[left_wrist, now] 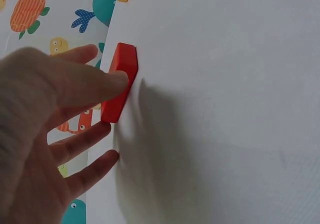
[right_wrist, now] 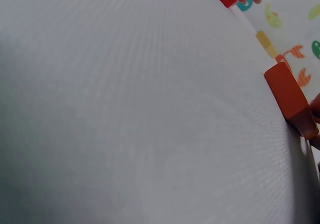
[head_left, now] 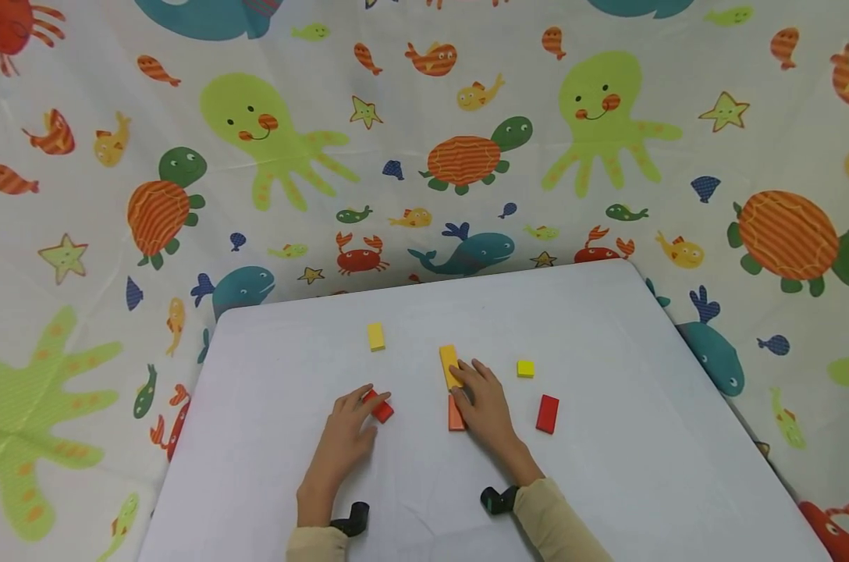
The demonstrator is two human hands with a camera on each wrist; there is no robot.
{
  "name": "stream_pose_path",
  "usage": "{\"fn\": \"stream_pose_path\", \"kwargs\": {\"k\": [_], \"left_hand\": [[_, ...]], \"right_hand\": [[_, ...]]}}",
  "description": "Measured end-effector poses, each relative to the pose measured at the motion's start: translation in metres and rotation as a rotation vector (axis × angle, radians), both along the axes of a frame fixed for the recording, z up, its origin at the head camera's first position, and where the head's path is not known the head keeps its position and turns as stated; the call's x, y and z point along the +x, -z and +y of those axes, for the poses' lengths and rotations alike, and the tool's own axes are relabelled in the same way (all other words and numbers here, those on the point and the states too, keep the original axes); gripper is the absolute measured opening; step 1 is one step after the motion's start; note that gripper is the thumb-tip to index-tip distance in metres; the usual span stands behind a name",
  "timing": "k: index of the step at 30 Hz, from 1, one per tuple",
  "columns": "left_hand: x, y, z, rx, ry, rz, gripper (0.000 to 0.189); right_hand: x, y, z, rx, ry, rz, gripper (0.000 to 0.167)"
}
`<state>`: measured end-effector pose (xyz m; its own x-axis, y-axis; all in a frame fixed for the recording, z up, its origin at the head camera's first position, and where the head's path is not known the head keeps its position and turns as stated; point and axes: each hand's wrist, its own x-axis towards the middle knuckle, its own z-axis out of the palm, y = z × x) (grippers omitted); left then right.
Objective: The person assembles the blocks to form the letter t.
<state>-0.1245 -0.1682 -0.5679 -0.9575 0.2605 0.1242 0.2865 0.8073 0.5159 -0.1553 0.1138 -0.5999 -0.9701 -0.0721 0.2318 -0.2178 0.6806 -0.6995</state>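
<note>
My left hand pinches a red block, with the thumb on its near face and the other fingers spread around it. To the right, my right hand rests over two blocks lying end to end. Its fingers touch the yellow-orange block, and the thumb lies near where that block meets the orange-red block. In the right wrist view the orange-red block shows at the right edge, with fingertips against its far end and most of the hand out of sight.
A pale yellow block lies at the back left of the white table. Right of my right hand are a small bright yellow block and another red block. A sea-animal print cloth hangs behind the table.
</note>
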Motion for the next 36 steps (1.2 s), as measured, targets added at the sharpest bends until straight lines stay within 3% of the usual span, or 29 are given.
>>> {"fn": "stream_pose_path", "kwargs": {"k": [11, 21, 36], "left_hand": [[-0.005, 0.008, 0.005, -0.037, 0.015, 0.08, 0.056], [-0.01, 0.011, 0.008, -0.05, -0.01, 0.154, 0.042], [-0.016, 0.003, 0.021, -0.115, -0.06, 0.115, 0.034]], "right_hand": [[0.002, 0.0, -0.001, 0.003, -0.002, 0.041, 0.04], [0.001, -0.001, 0.001, 0.005, -0.006, -0.01, 0.041], [0.001, -0.002, 0.002, -0.016, -0.027, 0.007, 0.04]]}}
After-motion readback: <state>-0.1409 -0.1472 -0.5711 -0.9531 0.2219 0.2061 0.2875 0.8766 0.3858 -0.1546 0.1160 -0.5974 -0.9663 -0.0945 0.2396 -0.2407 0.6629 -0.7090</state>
